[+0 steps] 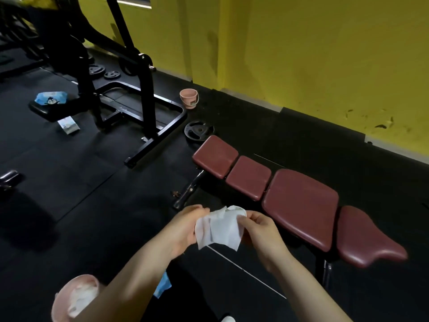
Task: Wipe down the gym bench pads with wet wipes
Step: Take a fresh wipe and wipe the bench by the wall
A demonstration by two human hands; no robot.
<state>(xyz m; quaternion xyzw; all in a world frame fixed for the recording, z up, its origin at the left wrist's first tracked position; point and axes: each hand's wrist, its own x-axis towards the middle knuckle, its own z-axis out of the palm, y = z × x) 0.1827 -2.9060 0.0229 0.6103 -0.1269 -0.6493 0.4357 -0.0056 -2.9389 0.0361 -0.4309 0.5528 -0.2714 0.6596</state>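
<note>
While both hands spread it, the wet wipe (220, 226) hangs before the person: left hand (185, 225) pinches one edge, right hand (257, 228) the other, likely unfolding it for wiping. Beyond, the maroon bench pads (299, 205) lie untouched. Farther off, a wipes packet (51, 98) rests on a black seat.

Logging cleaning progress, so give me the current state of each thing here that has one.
wet wipe: partly unfolded, held between both hands
left hand: gripping the wipe
right hand: pinching the wipe's edge
bench pads: bare, not touched
pink bucket: upright, by wall
wipes pack: lying on black pad
</note>
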